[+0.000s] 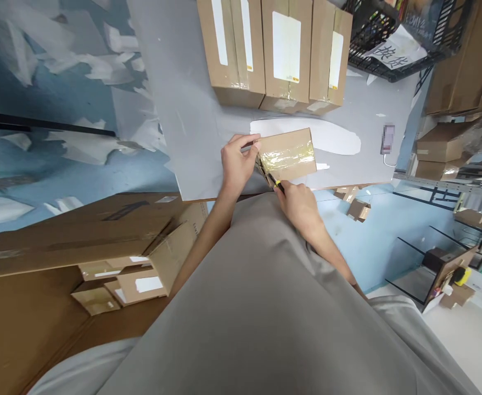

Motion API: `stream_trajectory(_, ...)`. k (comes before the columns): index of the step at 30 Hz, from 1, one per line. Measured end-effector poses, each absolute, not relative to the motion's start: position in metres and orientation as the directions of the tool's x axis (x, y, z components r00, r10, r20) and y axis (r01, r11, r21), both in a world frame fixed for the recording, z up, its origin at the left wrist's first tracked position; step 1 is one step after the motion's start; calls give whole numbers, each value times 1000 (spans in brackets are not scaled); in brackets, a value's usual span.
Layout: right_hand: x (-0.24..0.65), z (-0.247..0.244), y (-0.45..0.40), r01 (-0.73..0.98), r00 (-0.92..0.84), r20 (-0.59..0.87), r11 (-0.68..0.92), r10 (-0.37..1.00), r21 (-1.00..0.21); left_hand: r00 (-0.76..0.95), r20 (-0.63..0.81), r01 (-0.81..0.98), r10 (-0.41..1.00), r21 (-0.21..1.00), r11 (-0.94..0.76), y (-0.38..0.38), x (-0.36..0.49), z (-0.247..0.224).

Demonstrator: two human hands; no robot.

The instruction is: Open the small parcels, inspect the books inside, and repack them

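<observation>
My right hand (301, 206) is gripping a black-and-yellow box cutter (280, 186) at the left end of a taped cardboard box (289, 156), while my left hand (239, 163) is pinching that end's upper corner. The box is lying near the desk's (200, 148) front edge, partly hiding a white sheet (340, 137); beyond, three labelled cartons (287, 55) are resting side by side.

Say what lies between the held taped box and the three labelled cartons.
In the head view, a flat white strip, perhaps paper, lies on the grey tabletop between the taped box and cartons.
</observation>
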State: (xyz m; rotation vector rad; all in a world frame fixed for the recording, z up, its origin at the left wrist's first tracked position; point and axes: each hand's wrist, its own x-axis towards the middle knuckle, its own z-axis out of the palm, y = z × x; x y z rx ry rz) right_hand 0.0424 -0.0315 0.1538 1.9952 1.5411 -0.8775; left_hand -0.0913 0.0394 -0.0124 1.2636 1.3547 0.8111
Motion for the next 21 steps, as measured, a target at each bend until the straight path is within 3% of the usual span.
stream_trajectory(5, 110, 146, -33, 906, 296, -537, -411, 790, -105, 78, -224, 313, 972, 931, 189, 36, -90, -9)
stream_trajectory(9, 161, 124, -30, 847, 384, -433, -498, 816, -187, 40, -122, 444, 992, 891, 92, 35, -76, 8)
stream_trajectory(15, 190, 109, -20, 832, 295, -460, -461, 838, -307, 305, -21, 535, 952, 831, -153, 27, -12, 39)
stream_trajectory(21, 198, 103, -15, 818, 145, -497, -387, 855, -426, 376, -74, 548, 924, 822, -158, 20, 20, 29)
